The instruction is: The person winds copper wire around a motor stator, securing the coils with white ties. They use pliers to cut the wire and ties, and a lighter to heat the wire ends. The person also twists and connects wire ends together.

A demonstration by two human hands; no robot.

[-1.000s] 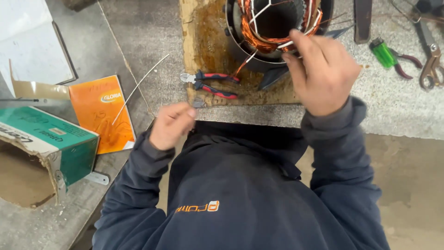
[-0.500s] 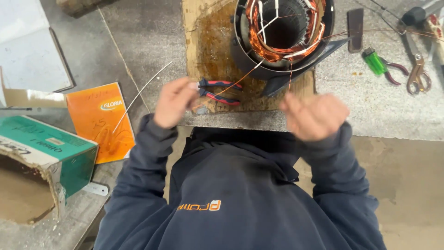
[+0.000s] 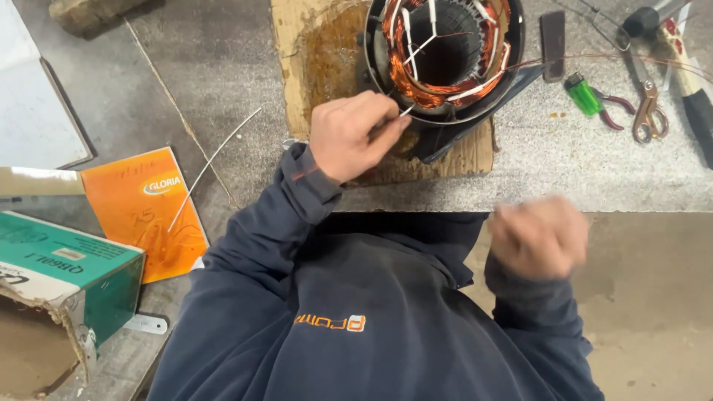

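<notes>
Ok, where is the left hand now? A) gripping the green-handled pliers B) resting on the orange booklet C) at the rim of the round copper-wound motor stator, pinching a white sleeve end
C: the left hand pinches a white sleeve end at the rim of the round copper-wound motor stator; the right hand is blurred off the bench.

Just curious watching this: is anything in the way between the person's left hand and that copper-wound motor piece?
Nothing visible. The left hand is already at the rim of the motor stator, fingertips on a thin white strip there.
</notes>
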